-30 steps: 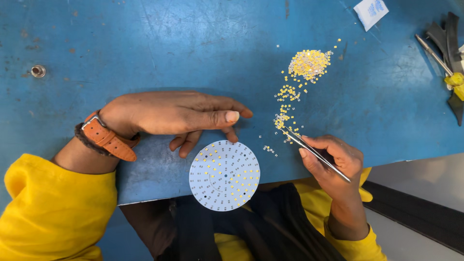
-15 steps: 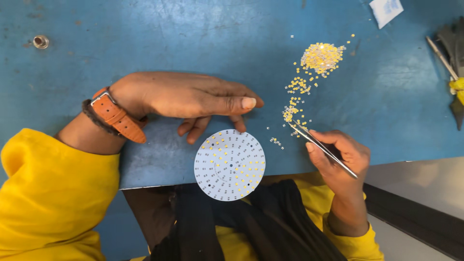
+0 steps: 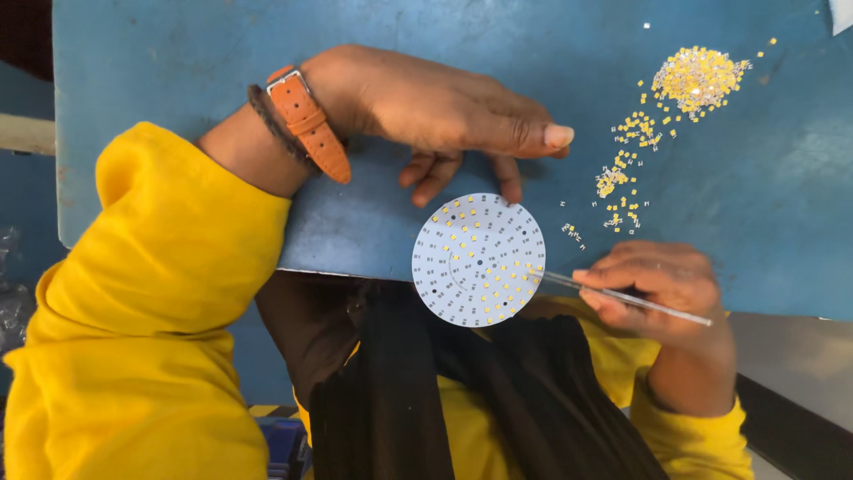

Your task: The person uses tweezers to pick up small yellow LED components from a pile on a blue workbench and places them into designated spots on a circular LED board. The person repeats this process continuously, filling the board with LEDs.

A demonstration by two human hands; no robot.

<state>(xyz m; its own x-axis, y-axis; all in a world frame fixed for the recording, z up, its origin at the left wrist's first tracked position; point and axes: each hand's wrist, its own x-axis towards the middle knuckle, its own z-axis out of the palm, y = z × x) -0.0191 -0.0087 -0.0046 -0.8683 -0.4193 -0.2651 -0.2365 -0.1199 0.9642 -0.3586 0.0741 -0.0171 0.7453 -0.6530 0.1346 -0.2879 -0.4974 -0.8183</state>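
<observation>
Right hand (image 3: 657,289) (pinching tweezers (image 3: 622,296)) touches their tip to round board (image 3: 478,258).

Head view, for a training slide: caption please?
Left hand steadies round white board; right hand brings tweezers to its edge.

No screens or signs in front of me. The only likely package is a white corner (image 3: 842,13) at the top right edge of my blue table (image 3: 178,53), mostly cut off by the frame, pale and flat, well apart from everything else. I cannot tell whether it is a packet or a label.
</observation>
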